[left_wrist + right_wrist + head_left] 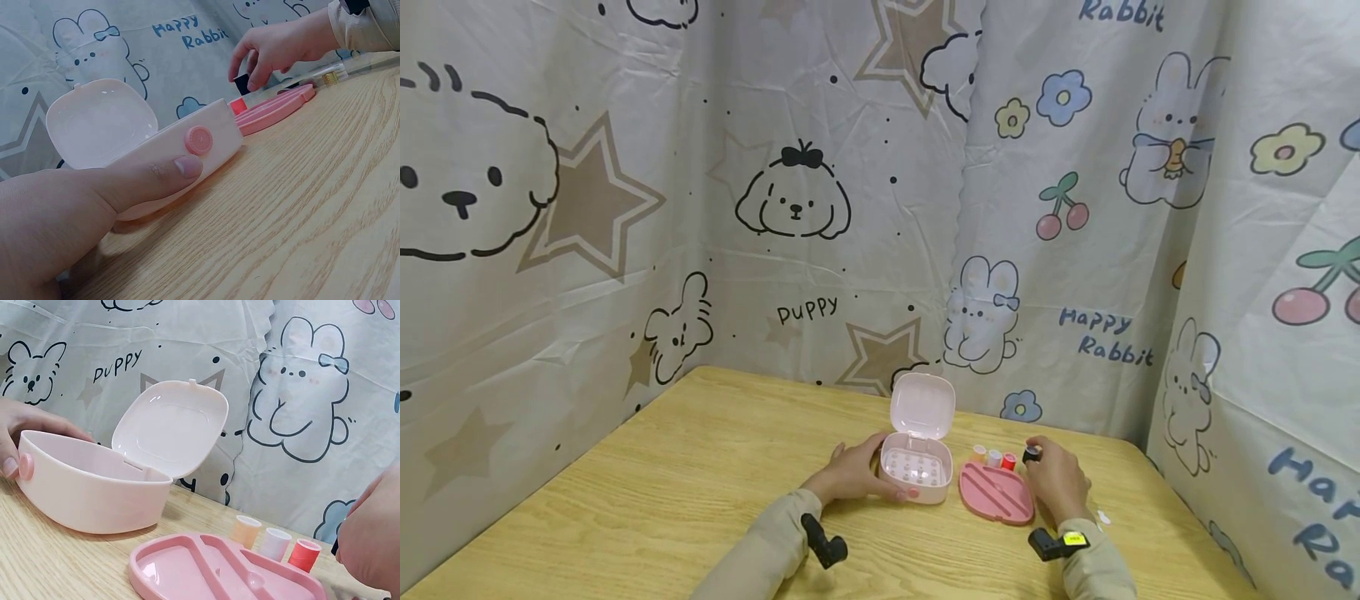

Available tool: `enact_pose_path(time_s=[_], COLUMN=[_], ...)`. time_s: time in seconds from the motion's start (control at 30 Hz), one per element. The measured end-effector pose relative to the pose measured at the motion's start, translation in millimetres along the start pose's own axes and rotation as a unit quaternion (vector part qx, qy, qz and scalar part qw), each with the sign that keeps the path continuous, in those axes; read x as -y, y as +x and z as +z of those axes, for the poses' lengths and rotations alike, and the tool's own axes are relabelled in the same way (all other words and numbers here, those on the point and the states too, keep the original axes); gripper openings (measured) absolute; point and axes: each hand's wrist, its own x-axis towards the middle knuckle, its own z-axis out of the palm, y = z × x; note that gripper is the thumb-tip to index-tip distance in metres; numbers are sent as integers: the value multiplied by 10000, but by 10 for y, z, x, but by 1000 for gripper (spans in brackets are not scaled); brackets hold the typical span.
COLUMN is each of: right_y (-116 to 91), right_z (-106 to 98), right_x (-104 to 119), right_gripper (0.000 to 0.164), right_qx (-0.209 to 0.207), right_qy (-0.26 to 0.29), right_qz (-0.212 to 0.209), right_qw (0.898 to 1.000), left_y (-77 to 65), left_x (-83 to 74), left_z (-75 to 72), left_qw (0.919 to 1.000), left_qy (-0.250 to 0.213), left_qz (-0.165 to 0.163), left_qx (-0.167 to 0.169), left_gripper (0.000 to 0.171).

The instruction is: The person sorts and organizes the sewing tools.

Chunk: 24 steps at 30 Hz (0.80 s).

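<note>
A pale pink box [917, 487] stands on the table with its lid [922, 406] raised. My left hand [852, 473] holds it by its left side, the thumb lying along the front beside a round pink button [199, 140]. To the right, my right hand [1060, 479] pinches a black thread spool [1032, 453] between thumb and fingers. Next to it stand three thread spools: yellow-orange [247, 532], white [275, 544] and red [305, 555]. In front of them lies a pink divided tray [996, 493], its compartments bare.
Right of the tray lie a clear item with a gold-coloured part [331, 78] and a small white piece [1102, 517], both hard to make out. A patterned curtain [797, 275] hangs along the back and sides of the wooden table [700, 467].
</note>
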Motion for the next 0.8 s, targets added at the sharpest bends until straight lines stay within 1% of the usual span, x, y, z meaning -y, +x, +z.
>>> enact_pose_path(time_s=[0.27,0.43,0.6,0.8], right_y=[-2,7,10,7], right_z=[-45,-69,-42,-1], right_x=[85,184,286,387], right_gripper=[35,36,36,37], right_qx=[-162,-244,-237,-245], right_qy=[77,111,181,66], right_qz=[-213,-389,-473,-637], right_qw=[9996,9989,9984,9976], left_y=[-6,-16,-23,-8], left_x=[-3,-17,-26,-15], left_z=[0,-16,-23,-12], left_qw=[10000,10000,10000,10000], left_qy=[-4,-20,-34,-63], left_qz=[-10,-7,-13,-2], left_qx=[-16,-6,19,62], left_gripper=[114,114,114,114])
